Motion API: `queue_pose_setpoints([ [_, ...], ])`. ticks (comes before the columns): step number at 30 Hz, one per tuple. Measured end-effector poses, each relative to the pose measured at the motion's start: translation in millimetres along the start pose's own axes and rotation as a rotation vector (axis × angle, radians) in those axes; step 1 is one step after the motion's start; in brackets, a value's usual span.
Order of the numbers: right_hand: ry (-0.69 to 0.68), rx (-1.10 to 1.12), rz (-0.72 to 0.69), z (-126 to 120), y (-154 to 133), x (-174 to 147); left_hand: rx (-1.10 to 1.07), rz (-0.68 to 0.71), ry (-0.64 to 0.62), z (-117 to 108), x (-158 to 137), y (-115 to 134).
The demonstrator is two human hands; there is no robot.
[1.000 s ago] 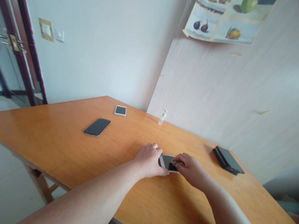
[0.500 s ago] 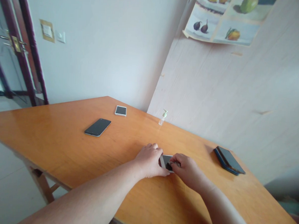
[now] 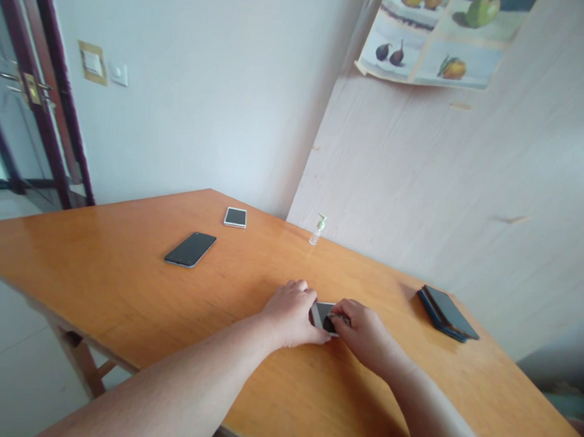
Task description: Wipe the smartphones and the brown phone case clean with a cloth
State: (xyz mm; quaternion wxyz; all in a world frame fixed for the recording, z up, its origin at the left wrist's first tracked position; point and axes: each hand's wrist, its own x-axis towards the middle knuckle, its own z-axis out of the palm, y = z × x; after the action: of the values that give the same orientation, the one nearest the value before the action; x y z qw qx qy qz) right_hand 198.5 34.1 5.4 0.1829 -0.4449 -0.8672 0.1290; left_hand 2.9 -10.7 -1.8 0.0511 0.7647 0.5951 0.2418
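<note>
A white-edged smartphone (image 3: 324, 309) lies screen up on the wooden table (image 3: 229, 293), partly covered by both hands. My left hand (image 3: 294, 313) grips its left end, thumb along the near edge and fingers at the far one. Over the right part of the screen, my right hand (image 3: 362, 330) is bunched with its fingertips pressed down on the glass. A small greyish bit shows between those fingertips, too little to name.
Beyond my hands stands a small clear pump bottle (image 3: 315, 233). A dark phone (image 3: 191, 249) and a white phone (image 3: 236, 217) lie to the left. At the right, near the wall, a dark flat device (image 3: 448, 311) rests on a blue one (image 3: 436, 317).
My right fingertips have shifted very slightly left over the screen. The left hand and the smartphone look unmoved; the view has tilted a little.
</note>
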Motion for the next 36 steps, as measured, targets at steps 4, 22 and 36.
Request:
queue_pose_setpoints([
  [4, -0.110, 0.044, 0.070, -13.7, 6.1, -4.2, -0.009, 0.009, 0.006, 0.6, 0.0, -0.2],
  [22, -0.058, -0.011, 0.110, -14.9, 14.7, -3.6, -0.004, 0.023, 0.026, 4.0, 0.3, -3.0],
  [36, -0.069, 0.031, 0.040, -11.7, 1.2, -3.9, -0.014, 0.029, 0.024, 4.9, 0.7, -3.3],
])
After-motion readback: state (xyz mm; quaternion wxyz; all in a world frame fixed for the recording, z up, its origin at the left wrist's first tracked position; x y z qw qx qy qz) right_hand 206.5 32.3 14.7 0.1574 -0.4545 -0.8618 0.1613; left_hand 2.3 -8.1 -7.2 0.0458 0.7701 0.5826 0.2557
